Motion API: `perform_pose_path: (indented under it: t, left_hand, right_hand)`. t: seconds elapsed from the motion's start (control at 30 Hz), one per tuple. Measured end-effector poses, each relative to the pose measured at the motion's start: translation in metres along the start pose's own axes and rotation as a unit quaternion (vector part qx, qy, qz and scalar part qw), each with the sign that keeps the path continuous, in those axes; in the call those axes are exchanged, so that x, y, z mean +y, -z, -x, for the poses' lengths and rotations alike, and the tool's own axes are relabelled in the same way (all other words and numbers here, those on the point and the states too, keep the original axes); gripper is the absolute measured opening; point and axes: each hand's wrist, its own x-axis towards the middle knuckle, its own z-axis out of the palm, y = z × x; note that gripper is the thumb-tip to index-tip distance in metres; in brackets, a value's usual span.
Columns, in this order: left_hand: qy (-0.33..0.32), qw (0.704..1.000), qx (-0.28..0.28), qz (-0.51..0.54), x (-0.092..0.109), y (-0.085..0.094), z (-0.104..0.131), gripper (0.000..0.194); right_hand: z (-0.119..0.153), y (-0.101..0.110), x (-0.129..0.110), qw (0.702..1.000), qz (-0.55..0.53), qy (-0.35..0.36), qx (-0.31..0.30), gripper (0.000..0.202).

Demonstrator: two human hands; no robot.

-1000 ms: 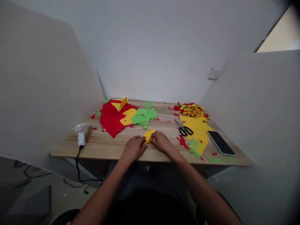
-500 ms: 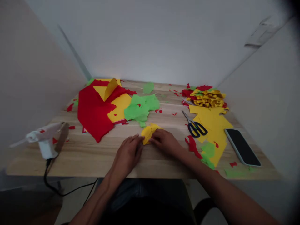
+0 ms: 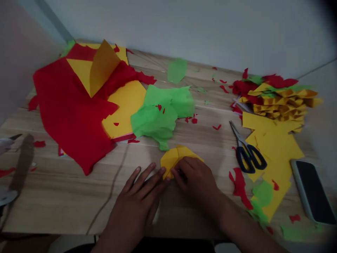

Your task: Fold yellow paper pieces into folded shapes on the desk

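Note:
A folded piece of yellow paper lies on the table in front of me, with a crease running down it. My right hand has its fingers closed at the paper's near right side, pinching it and covering part of it. Flat on the wood, my left hand has its fingers spread, and its fingertips touch the paper's lower left edge. Just beyond the folded piece is a crumpled sheet of green paper.
Scissors lie on yellow sheets at the right, near a phone. Behind them sits a pile of pleated yellow strips. Red paper covers the left side. A white glue gun is partly cut off there.
My view has come closer to the table and tilted down. The fingers of my left hand are spread wider. My right hand stays at the yellow paper.

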Motion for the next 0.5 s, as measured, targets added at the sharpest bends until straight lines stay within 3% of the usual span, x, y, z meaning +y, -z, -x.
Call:
perform_pose_path:
  t: [0.2, 0.37, 0.5]
  left_hand:
    - [0.08, 0.997, 0.006, 0.017, 0.014, -0.003, 0.005, 0.039]
    - [0.047, 0.998, -0.002, 0.028, 0.009, -0.002, 0.011, 0.039]
    - [0.06, 0.998, 0.005, 0.019, 0.007, -0.003, 0.011, 0.042]
  right_hand:
    - [0.0, -0.006, -0.003, 0.999, 0.022, 0.01, 0.034, 0.021]
    - [-0.002, -0.008, -0.001, 0.999, 0.013, 0.024, 0.047, 0.024]
    - [0.0, -0.008, 0.001, 0.999, -0.001, 0.029, 0.036, 0.025]
